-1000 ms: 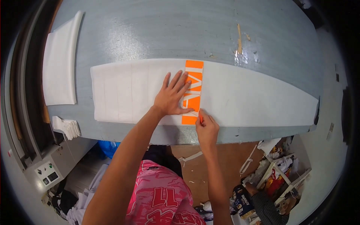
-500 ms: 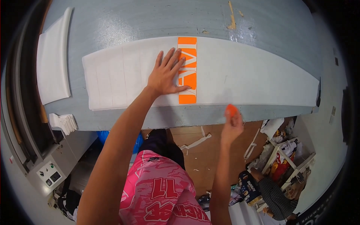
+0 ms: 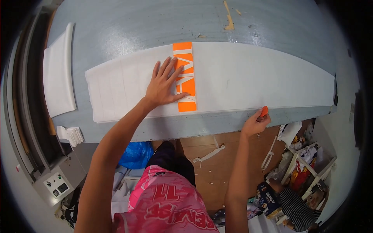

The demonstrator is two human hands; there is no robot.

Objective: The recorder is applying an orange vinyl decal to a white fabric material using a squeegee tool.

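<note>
My left hand lies with spread fingers on a long white sheet, its fingertips and thumb over the edge of an orange strip. The strip runs crosswise over the sheet and bears large white letter shapes, partly hidden by my fingers. Near the table's front edge, my right hand pinches a small orange piece between thumb and fingers. This piece sits just over the sheet's near edge, well to the right of the strip.
The sheet rests on a grey table. At left are a folded white sheet, a small white stack and a machine with a control panel. Below right, a person in a striped top is beside a cluttered shelf.
My right hand has moved to the right with the orange piece, up to the sheet's near edge. My left hand stays on the strip, while the whole view has shifted slightly.
</note>
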